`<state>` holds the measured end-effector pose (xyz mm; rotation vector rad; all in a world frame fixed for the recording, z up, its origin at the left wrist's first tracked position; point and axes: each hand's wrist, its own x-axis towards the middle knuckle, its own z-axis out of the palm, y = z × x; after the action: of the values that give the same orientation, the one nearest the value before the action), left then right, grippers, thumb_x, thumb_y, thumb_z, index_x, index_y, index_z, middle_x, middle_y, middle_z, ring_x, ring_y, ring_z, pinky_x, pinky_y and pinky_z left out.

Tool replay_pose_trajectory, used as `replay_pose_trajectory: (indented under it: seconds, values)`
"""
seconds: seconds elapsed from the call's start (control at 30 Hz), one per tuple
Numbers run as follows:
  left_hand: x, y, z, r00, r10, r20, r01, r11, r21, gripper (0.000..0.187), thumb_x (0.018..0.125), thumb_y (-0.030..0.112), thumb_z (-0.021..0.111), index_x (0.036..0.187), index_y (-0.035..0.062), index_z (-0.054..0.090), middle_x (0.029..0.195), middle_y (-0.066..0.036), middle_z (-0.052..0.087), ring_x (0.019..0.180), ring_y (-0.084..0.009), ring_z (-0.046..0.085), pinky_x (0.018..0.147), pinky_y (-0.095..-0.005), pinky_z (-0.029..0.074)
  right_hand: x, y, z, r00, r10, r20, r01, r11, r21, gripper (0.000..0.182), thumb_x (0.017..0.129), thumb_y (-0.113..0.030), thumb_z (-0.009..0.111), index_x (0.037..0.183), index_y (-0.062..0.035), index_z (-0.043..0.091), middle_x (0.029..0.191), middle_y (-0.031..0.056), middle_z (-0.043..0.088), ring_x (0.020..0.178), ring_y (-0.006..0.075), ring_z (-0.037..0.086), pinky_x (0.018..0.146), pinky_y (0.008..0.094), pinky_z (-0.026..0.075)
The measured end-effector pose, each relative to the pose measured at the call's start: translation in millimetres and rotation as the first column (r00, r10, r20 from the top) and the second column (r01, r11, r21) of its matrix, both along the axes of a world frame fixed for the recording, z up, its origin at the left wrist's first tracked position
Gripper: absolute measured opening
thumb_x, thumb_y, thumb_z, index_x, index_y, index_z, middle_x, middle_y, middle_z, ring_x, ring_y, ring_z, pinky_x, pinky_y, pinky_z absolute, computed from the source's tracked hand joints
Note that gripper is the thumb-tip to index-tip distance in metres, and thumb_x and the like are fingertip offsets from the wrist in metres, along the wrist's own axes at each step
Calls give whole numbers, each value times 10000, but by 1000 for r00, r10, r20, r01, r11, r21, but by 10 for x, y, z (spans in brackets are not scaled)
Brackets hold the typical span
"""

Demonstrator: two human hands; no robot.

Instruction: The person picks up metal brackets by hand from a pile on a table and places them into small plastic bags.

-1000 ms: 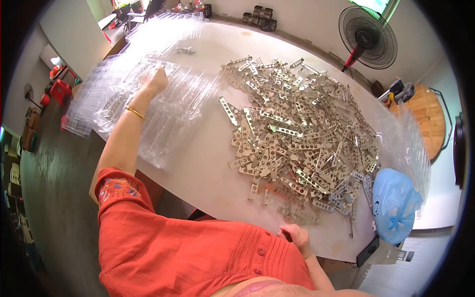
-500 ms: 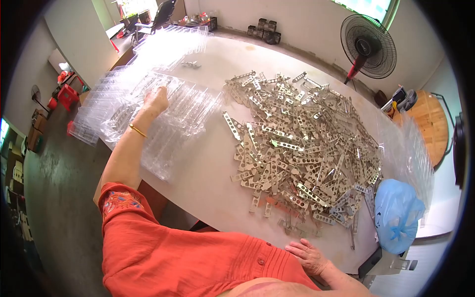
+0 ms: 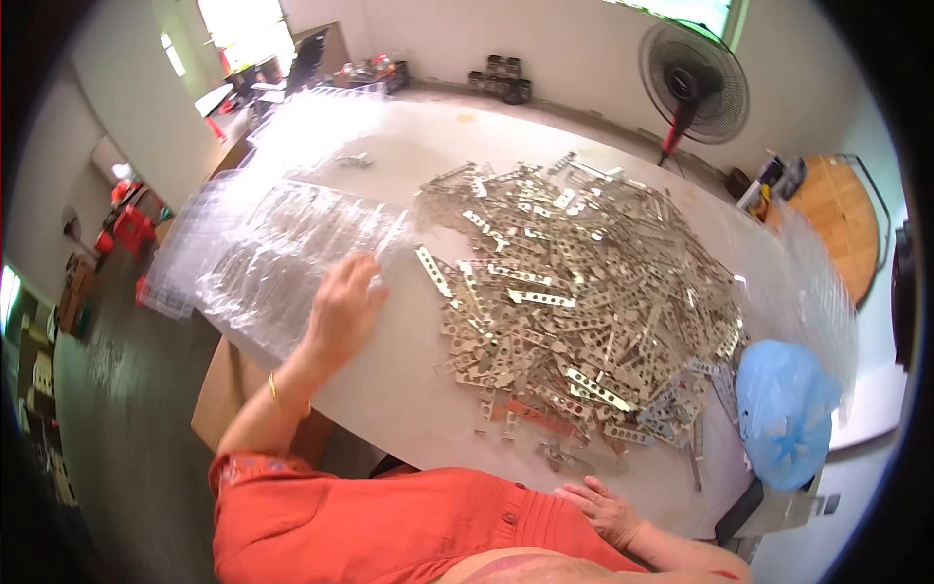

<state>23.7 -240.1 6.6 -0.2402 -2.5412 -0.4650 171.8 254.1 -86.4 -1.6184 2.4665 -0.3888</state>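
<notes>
My left hand (image 3: 348, 307) is over the table beside the right edge of the clear plastic trays (image 3: 282, 243). Its fingers are bent and smeared by motion, and whether it holds anything cannot be made out. To its right lies a wide heap of flat metal pieces with round holes (image 3: 584, 302). My right hand (image 3: 601, 510) rests at the table's near edge, below the heap, with its fingers apart and nothing in them.
A tied blue plastic bag (image 3: 786, 414) sits at the table's right edge, with clear plastic (image 3: 803, 282) behind it. More clear trays (image 3: 321, 122) lie at the far left. Beyond the table stand a fan (image 3: 691, 83) and a round wooden board (image 3: 837, 224).
My left hand has moved off the trays, toward me and to the right. The whole view has shifted a little. My right hand rests in the same place.
</notes>
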Motion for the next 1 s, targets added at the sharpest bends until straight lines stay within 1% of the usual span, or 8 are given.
replay_pose_trajectory:
  seconds: [0.1, 0.3, 0.37, 0.53, 0.63, 0.7, 0.83, 1.0]
  values:
    - [497, 453, -271, 988, -151, -25, 152, 988, 14, 390, 829, 84, 753, 1181, -6, 611, 1268, -206, 607, 1222, -405, 568, 1070, -503, 434, -2, -20, 52, 997, -55, 61, 57, 998, -39, 494, 932, -260, 600, 1392, -88, 550, 1506, 57, 510, 1422, 213, 448, 1247, 445, 214]
    - [1224, 733, -945, 954, -196, 226, 163, 974, 155, 498, 876, 159, 720, 1299, -34, 542, 1385, -228, 535, 1312, -412, 513, 1124, -537, 371, 7, 14, -2, 992, -46, 118, 54, 996, -67, 548, 944, -297, 531, 1437, -59, 508, 1562, 92, 439, 1448, 239, 411, 1236, 458, 246]
    - [1307, 706, -1002, 937, -181, 300, 182, 983, 25, 538, 877, 193, 710, 1328, -41, 531, 1394, -236, 532, 1327, -418, 499, 1143, -551, 339, 11, 32, -4, 992, -38, 120, 45, 997, -55, 568, 947, -309, 526, 1457, -61, 484, 1570, 90, 426, 1452, 238, 404, 1240, 457, 232]
    - [1322, 695, -1013, 924, -218, 314, 229, 973, 2, 555, 862, 213, 700, 1329, -40, 540, 1392, -234, 540, 1337, -412, 494, 1159, -569, 299, -17, 68, -49, 996, -36, 83, 37, 999, -2, 602, 957, -334, 509, 1497, -77, 436, 1587, 85, 400, 1465, 240, 384, 1252, 454, 191]
    - [1295, 702, -1019, 919, -226, 324, 246, 969, -21, 538, 857, 211, 687, 1313, -42, 553, 1387, -235, 545, 1337, -407, 495, 1166, -574, 281, -14, 63, -23, 985, -69, 159, 72, 997, -8, 591, 964, -335, 497, 1501, -94, 437, 1591, 90, 393, 1477, 242, 363, 1257, 458, 169]
    - [1324, 701, -1031, 916, -224, 333, 249, 968, -33, 528, 857, 209, 680, 1305, -43, 559, 1382, -235, 548, 1336, -407, 495, 1170, -575, 273, -31, 48, 13, 983, -73, 166, 83, 995, -52, 544, 986, -260, 482, 1493, -69, 434, 1575, 88, 414, 1474, 225, 366, 1264, 452, 153]
    - [1306, 722, -1015, 922, -206, 327, 238, 969, -61, 513, 860, 222, 669, 1287, -44, 569, 1382, -237, 548, 1330, -412, 497, 1171, -575, 268, -77, 63, -4, 993, -26, 117, 33, 998, -61, 557, 968, -275, 492, 1483, -67, 446, 1576, 103, 410, 1477, 250, 361, 1259, 469, 161]
    - [1300, 738, -1024, 923, -187, 337, 221, 973, -63, 512, 862, 235, 670, 1280, -44, 571, 1381, -238, 545, 1331, -418, 493, 1169, -580, 267, -118, 90, -29, 975, 11, 223, 19, 991, -135, 569, 955, -314, 494, 1474, -85, 459, 1579, 111, 405, 1477, 268, 358, 1250, 483, 174]
